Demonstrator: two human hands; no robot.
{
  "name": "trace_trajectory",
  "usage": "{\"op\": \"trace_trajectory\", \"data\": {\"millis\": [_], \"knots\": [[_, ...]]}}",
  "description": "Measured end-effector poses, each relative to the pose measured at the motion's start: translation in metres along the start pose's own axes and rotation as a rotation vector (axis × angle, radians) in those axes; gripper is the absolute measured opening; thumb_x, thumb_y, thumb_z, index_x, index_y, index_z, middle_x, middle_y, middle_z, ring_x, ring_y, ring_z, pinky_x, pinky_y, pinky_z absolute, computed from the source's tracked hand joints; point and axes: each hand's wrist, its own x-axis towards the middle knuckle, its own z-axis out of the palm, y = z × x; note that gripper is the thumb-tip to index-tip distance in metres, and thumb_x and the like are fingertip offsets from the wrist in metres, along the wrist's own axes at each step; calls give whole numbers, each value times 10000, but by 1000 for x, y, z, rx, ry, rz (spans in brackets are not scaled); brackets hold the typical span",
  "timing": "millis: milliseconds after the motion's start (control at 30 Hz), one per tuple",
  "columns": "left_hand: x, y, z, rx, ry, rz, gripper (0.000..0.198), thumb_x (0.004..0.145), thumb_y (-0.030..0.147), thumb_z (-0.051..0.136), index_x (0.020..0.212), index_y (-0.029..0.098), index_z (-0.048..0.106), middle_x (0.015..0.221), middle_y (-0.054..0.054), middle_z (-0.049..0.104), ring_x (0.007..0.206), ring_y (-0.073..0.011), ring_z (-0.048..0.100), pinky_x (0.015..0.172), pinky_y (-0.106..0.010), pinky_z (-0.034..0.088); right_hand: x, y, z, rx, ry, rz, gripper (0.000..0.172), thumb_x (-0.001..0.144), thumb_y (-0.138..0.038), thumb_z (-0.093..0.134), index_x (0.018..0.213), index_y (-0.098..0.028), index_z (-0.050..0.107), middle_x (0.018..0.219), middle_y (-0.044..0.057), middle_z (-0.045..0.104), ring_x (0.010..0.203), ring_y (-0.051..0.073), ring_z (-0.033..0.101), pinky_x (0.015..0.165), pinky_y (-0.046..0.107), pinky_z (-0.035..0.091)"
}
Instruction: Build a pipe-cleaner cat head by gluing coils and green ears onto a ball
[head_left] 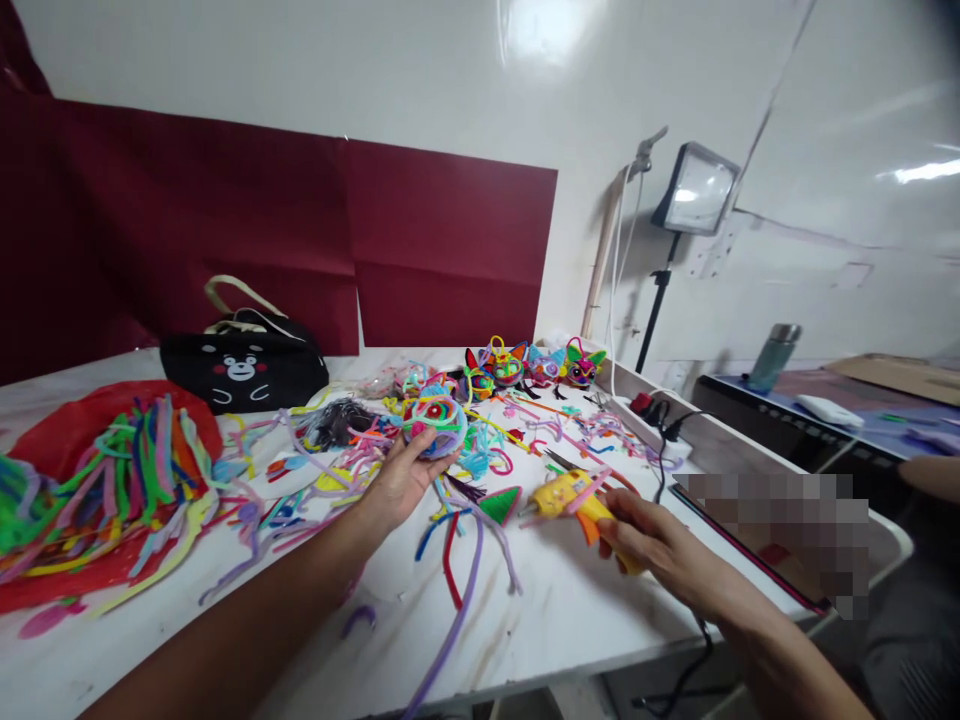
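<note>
In my left hand (405, 478) is a round ornament (439, 418) made of coiled pipe cleaners, light blue and purple with a red spot. A dark tassel (466, 488) hangs below it. My right hand (649, 535) grips a yellow hot glue gun (562, 494), its nozzle pointing left toward the ornament but apart from it. Between the hands, a green leaf-like piece with a purple edge (501, 505) lies on the table. Dark-bladed scissors (559, 460) rest behind the glue gun, their handles partly hidden.
Loose pipe cleaners (457, 570) litter the white table (540, 640). A red bag of pipe cleaners (187, 400) lies left, near a black bear-faced bag (244, 370). Several finished ornaments (581, 365) stand at the back. A lamp (697, 190) and black cable (661, 465) are right.
</note>
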Motion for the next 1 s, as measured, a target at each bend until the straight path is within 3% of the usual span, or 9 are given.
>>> {"op": "trace_trajectory", "data": {"millis": [167, 300, 467, 600, 833, 1000], "knots": [[-3, 1, 2, 7, -20, -40, 169, 856, 107, 700, 1011, 173, 687, 944, -68, 795, 896, -248, 767, 831, -445, 637, -2, -13, 19, 373, 260, -16, 536, 672, -569, 851, 958, -157, 662, 795, 20, 663, 664, 125, 604, 608, 237, 483], [-7, 4, 5, 18, -68, -100, 295, 892, 150, 674, 1188, 147, 670, 989, -117, 797, 888, -285, 779, 784, -416, 648, 4, -17, 34, 471, 391, -23, 560, 610, -520, 906, 953, -131, 695, 780, 40, 686, 627, 130, 621, 545, 225, 478], [-12, 8, 10, 17, -113, -191, 392, 938, 188, 616, 1321, 108, 595, 965, -144, 798, 842, -280, 786, 735, -373, 654, 13, -18, 55, 424, 395, -141, 489, 688, -514, 856, 949, -151, 658, 774, 56, 708, 562, 150, 634, 437, 224, 435], [-16, 9, 12, 13, -165, -247, 457, 944, 215, 603, 1387, 115, 544, 1011, -148, 794, 888, -298, 786, 735, -362, 654, 19, -15, 66, 368, 485, -208, 438, 735, -501, 816, 951, -171, 625, 794, 67, 733, 566, 169, 664, 476, 259, 520], [-17, 6, 5, 7, -327, -311, 272, 886, 259, 692, 1092, 81, 687, 954, -152, 803, 866, -285, 789, 748, -333, 653, 21, -11, 68, 176, 397, -296, 279, 839, -454, 717, 785, -183, 681, 709, 66, 728, 597, 174, 659, 527, 256, 529], [-16, 5, 1, -7, -418, -340, 374, 827, 323, 771, 1110, 89, 703, 1042, -158, 801, 879, -294, 784, 733, -345, 655, 16, -10, 70, 178, 417, -315, 252, 862, -443, 710, 925, -204, 663, 744, 40, 715, 632, 174, 663, 564, 260, 544]]}}
